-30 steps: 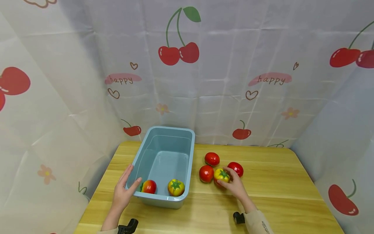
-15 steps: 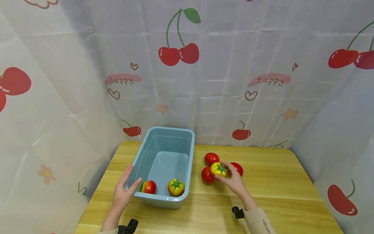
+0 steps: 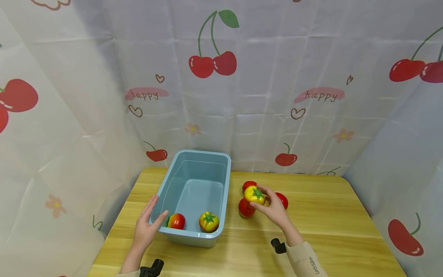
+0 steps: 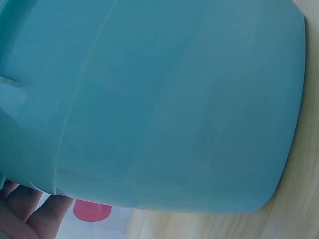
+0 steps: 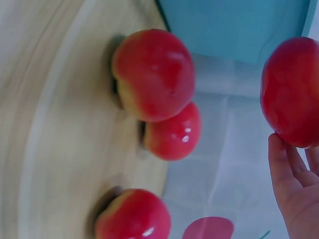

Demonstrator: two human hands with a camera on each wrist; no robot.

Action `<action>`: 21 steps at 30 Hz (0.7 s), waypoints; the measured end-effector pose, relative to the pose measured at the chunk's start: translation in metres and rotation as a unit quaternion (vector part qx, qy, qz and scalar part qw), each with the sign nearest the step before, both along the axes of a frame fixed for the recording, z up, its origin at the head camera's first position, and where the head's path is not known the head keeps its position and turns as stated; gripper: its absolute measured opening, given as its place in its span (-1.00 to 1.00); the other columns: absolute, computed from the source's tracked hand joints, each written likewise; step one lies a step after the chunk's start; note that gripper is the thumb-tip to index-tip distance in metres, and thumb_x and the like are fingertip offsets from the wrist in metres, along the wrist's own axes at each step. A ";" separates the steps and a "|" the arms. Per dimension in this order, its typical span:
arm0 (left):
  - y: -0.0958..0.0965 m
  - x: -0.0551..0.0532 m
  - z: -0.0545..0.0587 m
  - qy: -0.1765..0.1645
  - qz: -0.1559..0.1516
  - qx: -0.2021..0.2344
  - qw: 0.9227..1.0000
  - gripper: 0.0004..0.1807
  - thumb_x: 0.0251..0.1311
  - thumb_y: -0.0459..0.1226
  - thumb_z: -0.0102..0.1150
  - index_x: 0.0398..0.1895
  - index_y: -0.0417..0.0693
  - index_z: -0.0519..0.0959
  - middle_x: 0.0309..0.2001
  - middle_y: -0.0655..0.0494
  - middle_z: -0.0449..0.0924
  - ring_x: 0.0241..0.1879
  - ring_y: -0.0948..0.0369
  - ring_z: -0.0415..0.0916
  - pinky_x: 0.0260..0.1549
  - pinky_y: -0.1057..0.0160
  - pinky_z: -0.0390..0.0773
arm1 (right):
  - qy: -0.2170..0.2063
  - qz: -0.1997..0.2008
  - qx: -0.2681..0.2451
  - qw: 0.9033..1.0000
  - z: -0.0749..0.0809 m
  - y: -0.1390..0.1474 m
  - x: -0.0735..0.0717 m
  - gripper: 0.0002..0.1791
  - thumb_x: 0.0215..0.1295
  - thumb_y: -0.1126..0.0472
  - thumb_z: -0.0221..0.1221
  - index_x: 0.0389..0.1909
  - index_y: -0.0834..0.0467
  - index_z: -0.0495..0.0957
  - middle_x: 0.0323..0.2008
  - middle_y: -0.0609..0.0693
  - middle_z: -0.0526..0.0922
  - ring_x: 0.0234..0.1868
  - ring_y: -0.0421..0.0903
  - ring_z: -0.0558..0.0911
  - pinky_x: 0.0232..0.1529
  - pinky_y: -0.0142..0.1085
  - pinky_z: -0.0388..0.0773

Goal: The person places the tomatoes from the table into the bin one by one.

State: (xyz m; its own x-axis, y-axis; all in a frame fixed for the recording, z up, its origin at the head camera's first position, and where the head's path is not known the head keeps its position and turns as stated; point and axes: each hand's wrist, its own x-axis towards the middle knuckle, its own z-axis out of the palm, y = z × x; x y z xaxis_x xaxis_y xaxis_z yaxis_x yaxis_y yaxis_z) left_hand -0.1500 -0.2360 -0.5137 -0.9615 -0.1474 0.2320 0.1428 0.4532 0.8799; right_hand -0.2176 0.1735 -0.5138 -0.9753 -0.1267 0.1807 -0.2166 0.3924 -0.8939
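Observation:
My right hand [image 3: 275, 209] holds a tomato [image 3: 254, 194] between thumb and fingers, its yellow top and green star-shaped calyx facing up. Its glossy red underside shows in the right wrist view, raised off the table. Three red tomatoes lie around it: one in front [image 3: 246, 209], one behind [image 3: 248, 186] and one at the right [image 3: 282, 200], partly hidden by the hand. My left hand [image 3: 145, 227] grips the near left corner of a blue-grey plastic bin [image 3: 226, 184], thumb over the rim, fingers along the outside. Two tomatoes, one red [image 3: 177, 221] and one yellow-topped [image 3: 209, 222], lie inside.
The bin stands on the left of a light wooden table [image 3: 311, 215]. A white curtain [image 3: 259, 96] printed with cherries hangs close behind the table and on both sides. Black wrist devices show below both hands.
My right hand has lifted the yellow-topped tomato off the table and carried it slightly left and back. The tomato in front shifted a little right. The left hand stays on the bin.

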 end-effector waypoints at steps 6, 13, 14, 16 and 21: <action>0.001 0.000 0.001 -0.002 0.002 0.001 1.000 -0.27 0.16 -0.15 0.26 0.37 -0.14 0.24 0.41 -0.08 0.10 0.37 -0.10 0.02 0.19 -0.28 0.12 | 0.011 0.018 -0.010 1.000 0.012 -0.008 0.001 -0.24 0.06 0.06 0.37 0.27 0.16 0.31 0.21 0.12 0.39 0.21 0.10 0.36 0.19 0.06 0.32; 0.000 0.001 0.001 -0.004 0.003 0.000 1.000 -0.27 0.16 -0.15 0.25 0.37 -0.14 0.24 0.41 -0.09 0.09 0.36 -0.12 0.02 0.17 -0.29 0.13 | 0.022 0.034 -0.024 0.999 0.023 -0.020 0.002 -0.28 0.06 0.05 0.37 0.25 0.08 0.34 0.21 0.05 0.41 0.19 0.07 0.38 0.18 0.06 0.31; 0.000 0.001 0.001 -0.005 0.003 0.000 1.000 -0.27 0.16 -0.15 0.25 0.37 -0.14 0.24 0.41 -0.10 0.09 0.36 -0.12 0.02 0.18 -0.29 0.13 | 0.023 0.037 -0.025 0.999 0.024 -0.022 0.003 -0.28 0.06 0.05 0.37 0.25 0.07 0.35 0.21 0.05 0.41 0.18 0.06 0.39 0.18 0.06 0.31; 0.000 0.001 0.001 -0.005 0.002 0.001 1.000 -0.27 0.16 -0.15 0.25 0.37 -0.14 0.24 0.41 -0.09 0.09 0.37 -0.11 0.01 0.18 -0.29 0.13 | 0.023 0.040 -0.029 0.999 0.026 -0.025 0.003 -0.29 0.05 0.05 0.38 0.25 0.08 0.35 0.21 0.04 0.41 0.17 0.05 0.39 0.18 0.05 0.32; 0.001 0.001 0.003 -0.007 0.002 0.001 1.000 -0.27 0.16 -0.14 0.26 0.37 -0.13 0.24 0.41 -0.09 0.08 0.37 -0.10 0.00 0.20 -0.27 0.11 | 0.030 0.046 -0.025 0.998 0.041 -0.034 0.011 -0.30 0.07 0.12 0.37 0.24 0.17 0.34 0.20 0.08 0.41 0.15 0.07 0.41 0.14 0.02 0.37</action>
